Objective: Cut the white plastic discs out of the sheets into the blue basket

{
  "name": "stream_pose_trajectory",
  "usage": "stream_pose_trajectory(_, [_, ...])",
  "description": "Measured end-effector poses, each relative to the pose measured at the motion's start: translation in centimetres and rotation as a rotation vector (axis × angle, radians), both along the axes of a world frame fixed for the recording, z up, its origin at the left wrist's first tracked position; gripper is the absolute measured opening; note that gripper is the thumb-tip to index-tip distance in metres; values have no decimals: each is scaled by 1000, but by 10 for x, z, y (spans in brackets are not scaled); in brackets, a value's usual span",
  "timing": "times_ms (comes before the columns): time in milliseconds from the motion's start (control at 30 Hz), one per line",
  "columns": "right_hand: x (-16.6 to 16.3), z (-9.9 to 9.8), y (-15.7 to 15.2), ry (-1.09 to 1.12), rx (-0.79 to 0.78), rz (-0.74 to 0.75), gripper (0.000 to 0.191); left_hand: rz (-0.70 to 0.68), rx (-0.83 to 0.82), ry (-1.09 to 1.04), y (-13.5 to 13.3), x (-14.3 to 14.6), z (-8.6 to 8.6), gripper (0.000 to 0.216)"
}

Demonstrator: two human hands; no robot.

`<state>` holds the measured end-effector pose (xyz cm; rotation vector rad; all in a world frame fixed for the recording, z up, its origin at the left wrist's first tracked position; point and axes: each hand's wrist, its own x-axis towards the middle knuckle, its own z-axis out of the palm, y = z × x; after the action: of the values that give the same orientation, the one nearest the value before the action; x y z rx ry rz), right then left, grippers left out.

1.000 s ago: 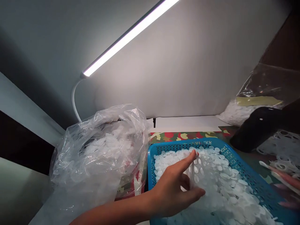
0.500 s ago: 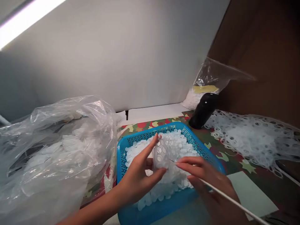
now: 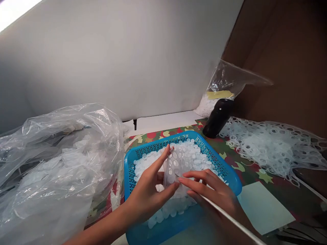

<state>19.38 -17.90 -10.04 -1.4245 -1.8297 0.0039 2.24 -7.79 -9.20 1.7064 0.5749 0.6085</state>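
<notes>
Holding a translucent perforated plastic sheet [image 3: 176,162] upright over the blue plastic mesh basket [image 3: 231,179] at lower centre of frame, left hand [image 3: 148,194] pinches it between thumb and forefinger. Right hand [image 3: 217,192] grasps a thin white stick [image 3: 230,219], its tip touching the sheet near the lower edge. Basket is full of small white round plastic discs [image 3: 189,156].

Judgement: to do this well, keep the sheet taut and directly above the basket so loosened discs drop inside, push the tip squarely on one disc at a time, and keep the left fingers off the spot being poked.

Crumpled clear plastic bag [image 3: 56,163] fills the left of frame, touching the basket's left side. Pile of punched-out white plastic webbing [image 3: 270,146] lies at right, black rounded object [image 3: 217,117] just behind the basket, pale green paper card [image 3: 264,207] at lower right.
</notes>
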Motion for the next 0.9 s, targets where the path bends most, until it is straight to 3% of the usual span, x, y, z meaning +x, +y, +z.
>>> stream_pose_trajectory(267, [-9, 0, 9, -152, 68, -25, 22, -56, 110, 12, -3, -1, 1, 80])
stream_pose_trajectory(500, [-3, -2, 5, -30, 104, 33, 26, -24, 97, 87, 0, -2, -1, 80])
stream_pose_trajectory(900, [11, -1, -13, 128, 216, -357, 29, -71, 105, 133, 1, 0, 4, 80])
